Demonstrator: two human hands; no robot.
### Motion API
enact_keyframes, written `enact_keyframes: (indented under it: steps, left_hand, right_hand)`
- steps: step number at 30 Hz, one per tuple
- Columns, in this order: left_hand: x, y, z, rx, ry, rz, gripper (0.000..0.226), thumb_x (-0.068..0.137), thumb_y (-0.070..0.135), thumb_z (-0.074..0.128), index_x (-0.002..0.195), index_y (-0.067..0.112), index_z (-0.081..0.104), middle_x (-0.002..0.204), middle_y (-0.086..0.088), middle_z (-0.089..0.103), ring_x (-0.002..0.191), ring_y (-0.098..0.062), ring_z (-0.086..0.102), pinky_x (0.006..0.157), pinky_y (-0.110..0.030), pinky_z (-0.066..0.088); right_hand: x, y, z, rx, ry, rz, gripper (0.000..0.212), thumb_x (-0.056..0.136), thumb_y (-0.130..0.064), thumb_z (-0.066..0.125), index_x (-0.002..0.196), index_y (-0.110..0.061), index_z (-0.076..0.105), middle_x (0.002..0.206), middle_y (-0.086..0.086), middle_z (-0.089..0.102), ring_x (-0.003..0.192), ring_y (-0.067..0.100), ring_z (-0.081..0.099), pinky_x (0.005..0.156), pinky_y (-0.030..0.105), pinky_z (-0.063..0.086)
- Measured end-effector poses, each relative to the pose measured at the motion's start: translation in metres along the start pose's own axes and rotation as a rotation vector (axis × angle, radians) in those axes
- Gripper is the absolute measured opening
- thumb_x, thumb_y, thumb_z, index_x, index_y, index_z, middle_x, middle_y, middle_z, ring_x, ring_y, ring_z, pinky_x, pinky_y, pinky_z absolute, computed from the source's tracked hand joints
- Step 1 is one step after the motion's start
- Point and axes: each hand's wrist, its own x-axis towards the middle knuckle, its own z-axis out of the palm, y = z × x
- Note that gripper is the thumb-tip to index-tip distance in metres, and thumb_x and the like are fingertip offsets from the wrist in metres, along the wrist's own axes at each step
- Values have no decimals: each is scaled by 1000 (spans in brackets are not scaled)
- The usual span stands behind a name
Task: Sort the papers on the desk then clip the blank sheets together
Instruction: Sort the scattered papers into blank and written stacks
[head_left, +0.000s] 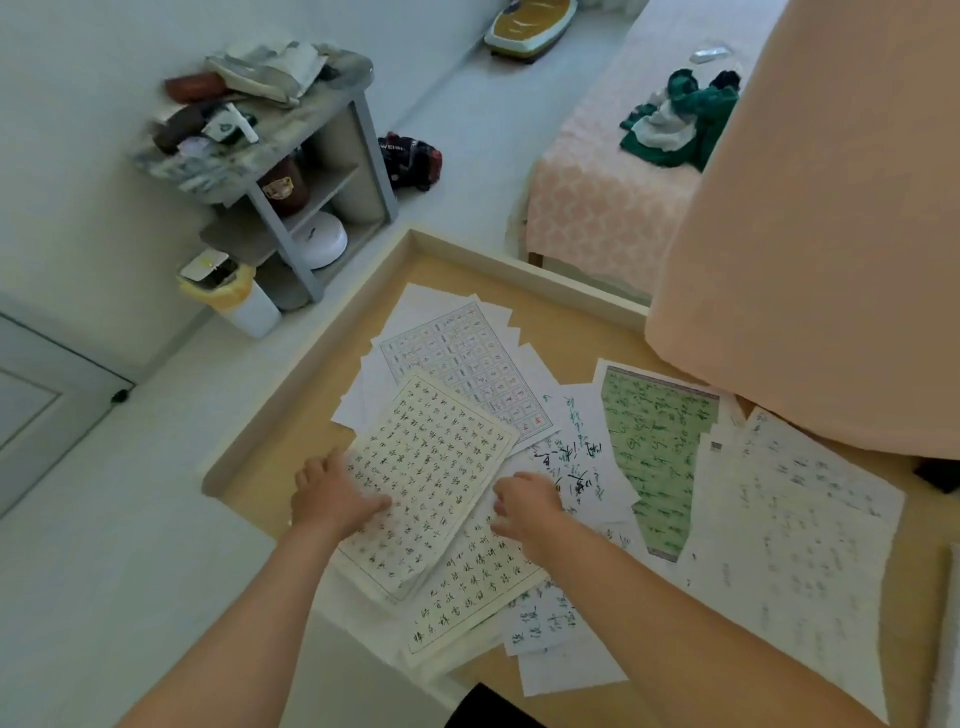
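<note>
1. My landmark is the gridded calligraphy sheet (426, 483), the cream page of small characters lying tilted on top of the heap on the desk (270, 483).

2. My left hand (332, 499) lies palm down on that sheet's left edge, fingers spread loosely. It pins the page rather than gripping it, I judge so that the stack under it does not slide while I work.

3. My right hand (524, 504) sits just right of the sheet's lower corner, fingers curled down onto the papers there. I cannot tell whether the tips have pinched an edge or only rest on it.

4. Beyond the landmark sheet's far end a printed table page (467, 364) lies over several blank sheets (410, 312), whose white corners fan out behind it. Those are what must be clipped, and they are not yet gathered.

5. To the landmark's right lie a scrawled white page (576, 447), then a green patterned sheet (654, 467), then a large faintly written sheet (795, 545). Nearer me, under the landmark's lower end, a page of larger characters (478, 587) pokes out.

6. Sorting looks barely begun: written and blank pages overlap. I see no clip anywhere.
</note>
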Motion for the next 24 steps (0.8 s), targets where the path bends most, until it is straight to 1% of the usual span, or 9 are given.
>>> enact_keyframes:
  steps: [2,4,6,8,12,14,17,20,24]
  left_hand:
    - [3,-2,0,-29,4,-9,98,69,61,76,144,16,32,142,-9,42,131,-31,40,101,-43,41]
    - [4,-6,4,-111,-29,-4,66,76,53,74,126,19,48,127,-2,56,112,-24,53,92,-38,46]
    - [1,-9,9,-187,-57,35,36,81,47,71,106,23,58,110,3,63,96,-16,58,86,-35,51]
    - [-4,-8,14,-222,-39,96,25,81,46,71,93,27,61,101,5,63,93,-16,59,85,-36,53]
    - [-11,-3,20,-183,74,162,20,86,45,66,99,30,65,109,3,58,108,-22,50,88,-34,47]
    - [-11,-3,21,-159,131,166,24,90,39,61,110,27,63,120,-1,56,114,-23,45,90,-34,42]
    - [-10,-1,17,-229,159,129,42,90,34,61,129,23,53,134,-3,49,125,-25,39,100,-37,39]
    - [-11,7,12,-367,129,98,48,90,37,59,133,19,50,132,-2,53,122,-23,45,102,-39,40]
    - [-10,23,7,-507,-68,61,59,91,50,57,139,19,46,133,1,55,120,-22,53,97,-38,45]
  right_hand:
    - [-2,-2,14,41,5,41,40,91,-10,62,129,-12,50,113,10,59,92,24,63,77,37,61]
    - [-4,-5,24,-2,23,55,34,90,-13,66,121,-9,54,107,8,61,94,25,61,72,32,57]
    - [-1,-6,31,-95,70,48,39,86,-17,73,117,-5,52,101,7,61,92,25,59,76,35,54]
    - [1,-9,35,-209,136,-1,48,84,-19,76,122,-1,52,98,7,60,90,26,57,83,37,51]
    - [5,-17,32,-256,159,-83,61,86,-13,74,138,-4,45,126,16,60,101,28,62,91,39,50]
    - [10,-22,27,-188,156,-97,46,83,-9,76,124,-6,56,115,12,65,87,24,62,84,38,53]
    - [17,-30,14,-137,236,-105,44,76,-7,81,114,-8,59,109,13,67,90,31,66,85,48,57]
    - [19,-39,-8,-100,257,-51,52,69,-4,85,115,-5,60,110,16,68,95,36,68,84,53,57]
    - [15,-45,-34,-48,92,14,50,69,-1,86,113,-6,62,107,16,71,91,34,70,70,44,60]
